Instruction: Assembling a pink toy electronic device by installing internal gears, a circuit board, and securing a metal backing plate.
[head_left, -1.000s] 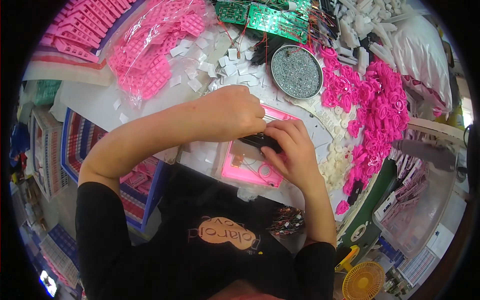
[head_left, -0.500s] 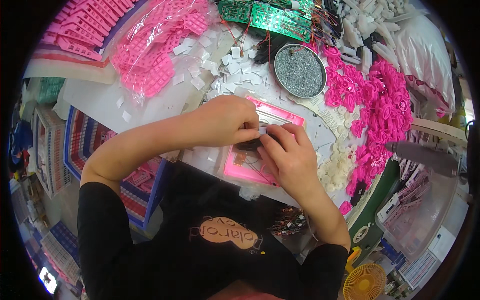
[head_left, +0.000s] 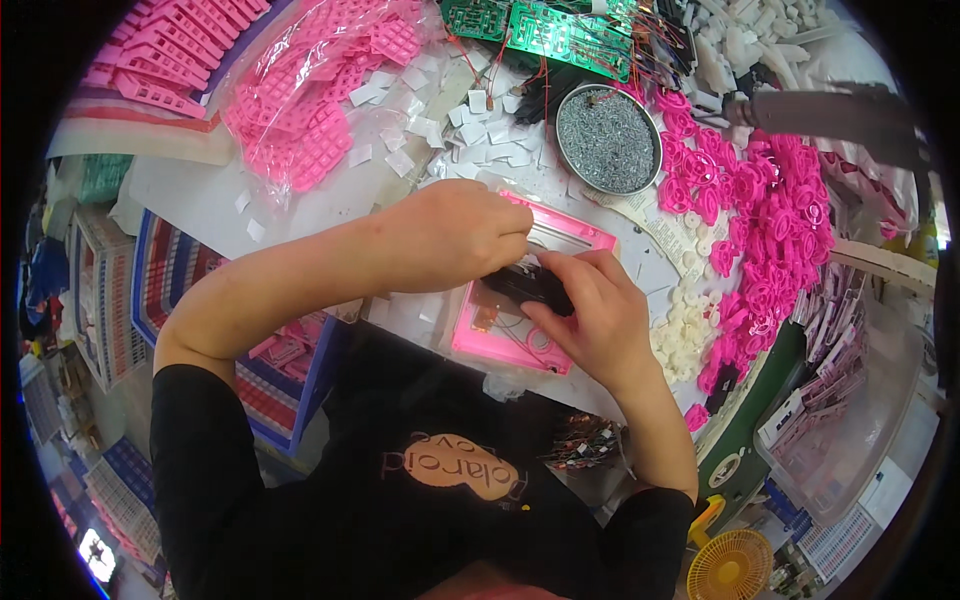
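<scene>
In the middle of the table lies a pink plastic casing (head_left: 465, 335), with thin wires and metal rods showing inside it. Over it a black plastic part (head_left: 532, 284) is gripped by my right hand (head_left: 606, 318), thumb on the near side and fingers on the far side. My left hand (head_left: 468, 235) is closed with fingertips pinched together, just above the black part's left end. What those fingertips hold, if anything, is hidden. A small pale edge shows between the two hands, too small to name.
Behind my hands are white square pads (head_left: 490, 145), a round tin of screws (head_left: 657, 160) and green circuit boards (head_left: 565, 40) with red wires. Pink rings (head_left: 770, 220) and white round pieces (head_left: 685, 330) lie to the right. A bag of pink keypads (head_left: 300, 120) sits left; a blurred dark bar (head_left: 830, 118) extends in.
My right hand has shifted slightly right and opened its grip wider, so more of the black part shows. My left fingers have curled in and lifted. The dark bar at right has swung farther away.
</scene>
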